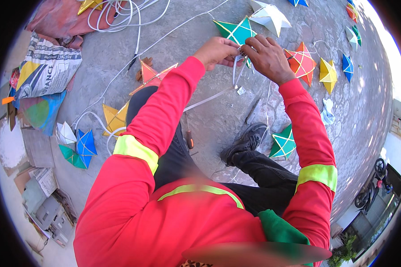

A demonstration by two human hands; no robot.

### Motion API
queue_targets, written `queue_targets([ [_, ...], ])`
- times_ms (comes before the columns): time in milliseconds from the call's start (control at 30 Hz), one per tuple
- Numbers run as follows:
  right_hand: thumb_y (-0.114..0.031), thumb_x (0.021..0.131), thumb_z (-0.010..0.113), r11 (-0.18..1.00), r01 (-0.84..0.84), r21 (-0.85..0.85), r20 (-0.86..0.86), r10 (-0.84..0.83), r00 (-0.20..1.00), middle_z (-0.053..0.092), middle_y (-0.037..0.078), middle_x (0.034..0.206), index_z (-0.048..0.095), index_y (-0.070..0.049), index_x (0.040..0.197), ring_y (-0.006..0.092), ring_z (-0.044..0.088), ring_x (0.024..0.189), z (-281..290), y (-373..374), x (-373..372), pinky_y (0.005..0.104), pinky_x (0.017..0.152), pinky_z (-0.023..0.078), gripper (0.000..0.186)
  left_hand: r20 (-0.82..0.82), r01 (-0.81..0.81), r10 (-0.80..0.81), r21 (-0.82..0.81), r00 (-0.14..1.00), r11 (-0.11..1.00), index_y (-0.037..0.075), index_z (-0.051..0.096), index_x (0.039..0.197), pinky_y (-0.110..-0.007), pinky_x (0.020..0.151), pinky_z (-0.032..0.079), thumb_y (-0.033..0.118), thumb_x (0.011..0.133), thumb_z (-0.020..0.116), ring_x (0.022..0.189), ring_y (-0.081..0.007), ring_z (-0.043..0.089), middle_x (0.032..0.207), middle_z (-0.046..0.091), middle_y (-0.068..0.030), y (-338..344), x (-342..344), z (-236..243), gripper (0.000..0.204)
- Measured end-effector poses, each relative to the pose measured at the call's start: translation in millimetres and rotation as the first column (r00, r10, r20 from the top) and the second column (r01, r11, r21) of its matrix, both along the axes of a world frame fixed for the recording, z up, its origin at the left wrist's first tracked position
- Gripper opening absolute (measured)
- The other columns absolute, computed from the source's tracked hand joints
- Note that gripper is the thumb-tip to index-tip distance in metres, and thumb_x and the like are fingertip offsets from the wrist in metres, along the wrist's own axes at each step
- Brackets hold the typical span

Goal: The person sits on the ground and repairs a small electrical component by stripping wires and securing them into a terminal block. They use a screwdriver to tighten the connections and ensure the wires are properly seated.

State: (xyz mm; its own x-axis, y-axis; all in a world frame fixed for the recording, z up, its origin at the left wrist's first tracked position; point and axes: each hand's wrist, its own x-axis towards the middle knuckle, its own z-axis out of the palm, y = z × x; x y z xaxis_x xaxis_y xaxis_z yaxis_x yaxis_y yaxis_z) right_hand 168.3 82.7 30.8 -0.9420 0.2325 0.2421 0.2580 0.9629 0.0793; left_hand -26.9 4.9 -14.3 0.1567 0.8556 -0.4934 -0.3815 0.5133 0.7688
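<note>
My left hand [216, 52] and my right hand [267, 58] meet in front of me, both with fingers closed in a pinch. Between them they hold a white cable [235, 74], which hangs in a loop below the fingertips. What sits right at the fingertips is too small to make out. Just beyond the hands lies a green star lantern [237, 30] with gold edging, partly covered by my fingers. A white star lantern [270, 17] touches its far right side. Close to my right wrist is an orange-red star lantern [302, 65].
Other star lanterns lie around: yellow [328, 74], blue [348, 67], green [283, 142] and pink [150, 76]. A screwdriver [190, 139] rests on the paved ground between my legs. Coiled white cable [120, 15] and a printed sack [49, 66] are at the far left.
</note>
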Motion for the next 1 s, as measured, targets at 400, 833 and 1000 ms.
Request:
queue_targets([
  [400,-0.012,0.081,0.068,0.98,0.088,-0.176,0.075,-0.076,0.994,0.062,0.003,0.093,0.071,-0.011,0.091,0.0238,0.065,0.097,2,-3,-4,0.0377,0.08,0.055,0.011,-0.173,-0.038,0.045,0.041,0.984,0.998,-0.003,0.066,0.104,-0.033,0.071,0.062,0.009,0.091,0.071,0.081,-0.0225,0.076,0.093,0.074,-0.0127,-4,13,1,0.019],
  [833,-0.029,0.088,0.07,0.345,0.623,-0.702,0.254,-0.696,0.672,0.072,0.015,0.076,0.074,-0.003,0.09,0.0266,0.068,0.067,-40,-1,-22,0.0412,0.064,0.052,0.027,-0.733,0.163,0.538,0.642,0.417,0.749,0.006,0.07,0.108,-0.041,0.069,0.057,0.005,0.088,0.067,0.081,-0.0341,0.073,0.089,0.073,-0.0194,-16,36,-23,0.02],
  [1000,-0.026,0.088,0.077,0.569,0.394,-0.722,-0.116,-0.661,0.742,0.07,0.008,0.095,0.074,-0.004,0.105,0.014,0.064,0.078,-19,-4,-16,0.0317,0.066,0.049,0.028,-0.479,-0.152,0.411,0.491,0.776,0.858,0.001,0.068,0.116,-0.034,0.07,0.06,0.004,0.092,0.068,0.082,-0.0237,0.074,0.093,0.074,-0.0133,-11,29,-17,0.024],
])
